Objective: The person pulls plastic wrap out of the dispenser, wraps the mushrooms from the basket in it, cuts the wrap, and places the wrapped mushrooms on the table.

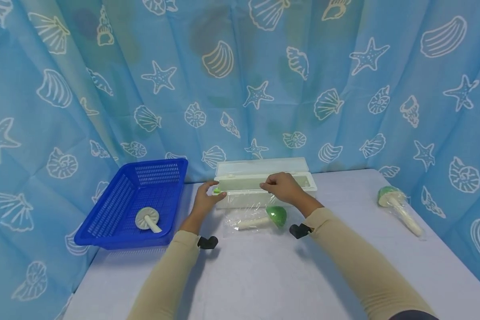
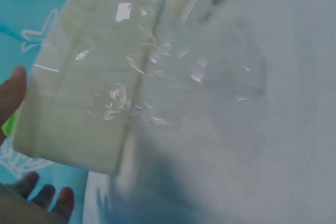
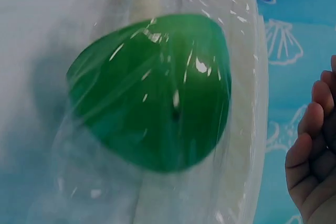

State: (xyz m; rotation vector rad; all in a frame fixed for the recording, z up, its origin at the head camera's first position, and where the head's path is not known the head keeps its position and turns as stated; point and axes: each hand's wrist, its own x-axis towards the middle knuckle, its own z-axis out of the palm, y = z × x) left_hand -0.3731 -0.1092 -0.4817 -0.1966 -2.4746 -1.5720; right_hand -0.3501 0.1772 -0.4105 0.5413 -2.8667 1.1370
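Note:
A long white plastic wrap dispenser (image 1: 240,200) stands at the back of the table, its lid (image 1: 262,166) raised. My left hand (image 1: 205,200) is at its left end, thumb and forefinger pinching a small green slide cutter (image 1: 217,190). My right hand (image 1: 284,186) is over the open trough, fingers bent and fingertips close together; I cannot tell whether they hold film. Clear plastic wrap (image 2: 152,77) drapes down the dispenser's front onto the table. It covers a mushroom-shaped object with a green cap (image 3: 157,93) and pale stem (image 1: 253,223), lying on its side.
At the left, a blue plastic basket (image 1: 124,242) contains a white mushroom-shaped object (image 1: 147,218). Another green-capped mushroom object (image 1: 400,209), in clear film, lies near the table's right edge. A blue shell-print curtain (image 1: 240,89) hangs right behind the table.

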